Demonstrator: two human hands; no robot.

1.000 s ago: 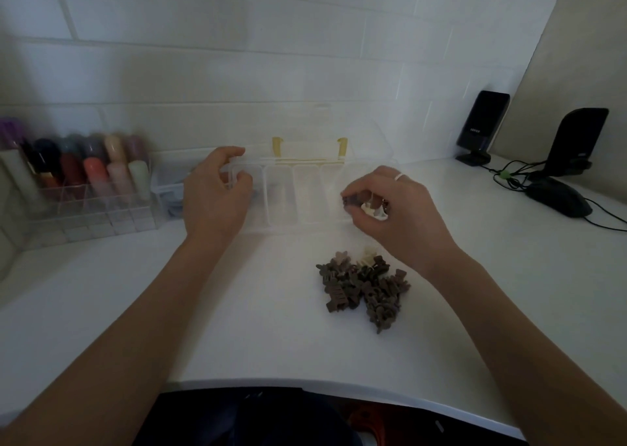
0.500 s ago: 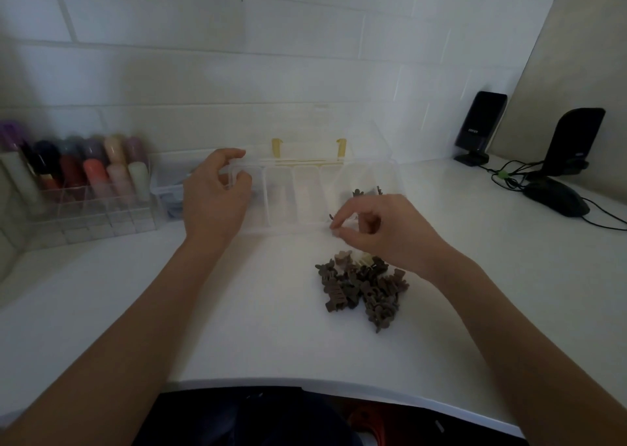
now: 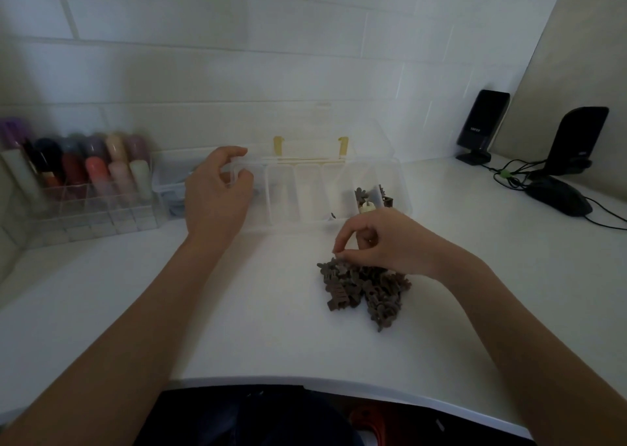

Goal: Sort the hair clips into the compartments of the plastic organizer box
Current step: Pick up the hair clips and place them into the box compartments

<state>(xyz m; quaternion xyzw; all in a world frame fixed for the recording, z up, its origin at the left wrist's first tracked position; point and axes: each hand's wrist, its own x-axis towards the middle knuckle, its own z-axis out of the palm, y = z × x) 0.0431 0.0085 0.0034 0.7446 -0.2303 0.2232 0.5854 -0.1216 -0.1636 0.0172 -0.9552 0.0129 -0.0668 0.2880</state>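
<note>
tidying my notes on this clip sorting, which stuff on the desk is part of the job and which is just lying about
Part of the job:
organizer box
pile of hair clips
clips already in the right-end compartments
left hand holding the box
right hand at the pile

Lying about:
rack of bottles
two speakers
mouse

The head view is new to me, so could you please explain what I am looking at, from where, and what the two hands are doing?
No machine here: a camera on a person's head looks down at their bare hands over a white table. The left hand grips the left end of a clear plastic organizer box with its lid open; a few clips already lie in its right compartments. The right hand pinches at the top of a pile of small brown hair clips; whether one is lifted yet is unclear.
</note>
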